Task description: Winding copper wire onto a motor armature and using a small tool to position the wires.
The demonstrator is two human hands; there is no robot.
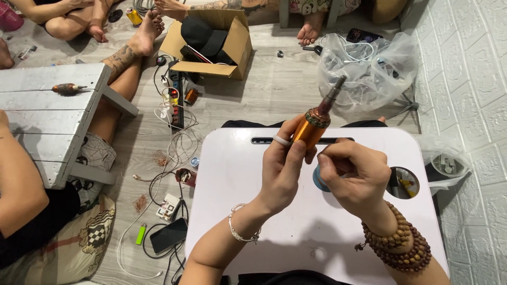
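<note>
Above the white lap table (248, 174), left hand (282, 169) grips the orange motor (310, 129); right hand (354, 177) seemingly pinches its base.

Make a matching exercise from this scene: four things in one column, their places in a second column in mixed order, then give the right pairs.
Things:
1. orange motor rotor
2. cardboard box
3. green lighter
4. clear plastic bag

Places:
A. on the floor beside a dark phone, left of the white lap table
B. on the floor by the white wall, beyond the table
C. held up over the table in the left hand, with the right hand close beside it
D. on the floor further off, open, with a black cap inside

Pairs: 1-C, 2-D, 3-A, 4-B
</note>
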